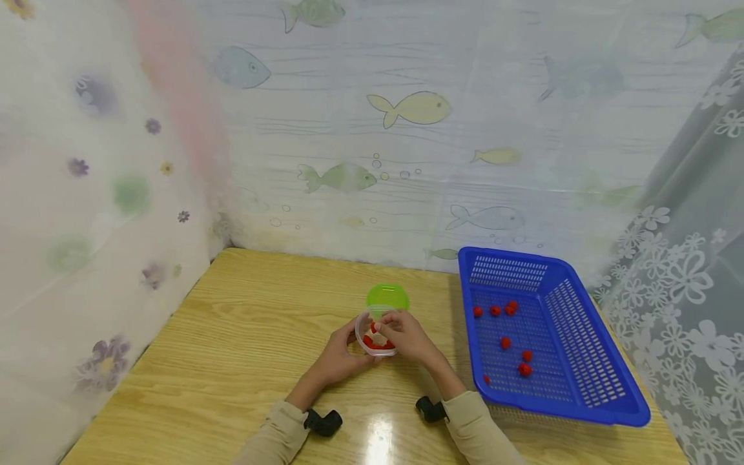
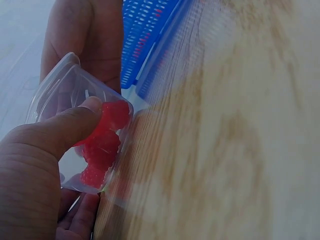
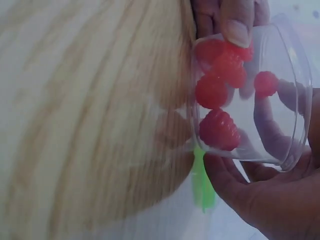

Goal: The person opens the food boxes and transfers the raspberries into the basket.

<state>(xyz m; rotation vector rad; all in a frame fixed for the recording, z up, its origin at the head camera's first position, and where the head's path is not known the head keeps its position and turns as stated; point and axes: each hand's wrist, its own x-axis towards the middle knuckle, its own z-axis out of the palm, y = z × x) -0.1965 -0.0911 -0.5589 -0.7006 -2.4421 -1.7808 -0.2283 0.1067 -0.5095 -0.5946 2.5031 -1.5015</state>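
Observation:
A small clear plastic container (image 1: pixel 358 334) stands low over the wooden table, its mouth tilted toward me. My left hand (image 1: pixel 340 358) grips it by the side, thumb pressed against the wall. Several red raspberries (image 3: pixel 218 129) lie at the bottom, showing through the wall in both wrist views. Reaching into the mouth, my right hand (image 1: pixel 414 337) pinches one raspberry (image 3: pixel 266 83) between thumb and finger, above the others. Just behind the container lies a bright green lid (image 1: pixel 387 296), partly covered by it in the head view.
To the right stands a blue perforated plastic basket (image 1: pixel 581 342) with several loose raspberries (image 1: pixel 525 369) scattered on its floor. The wooden table (image 1: pixel 244 336) meets a patterned curtain (image 1: pixel 337 219) at its back edge. Black wrist cameras (image 1: pixel 323 423) sit on both forearms.

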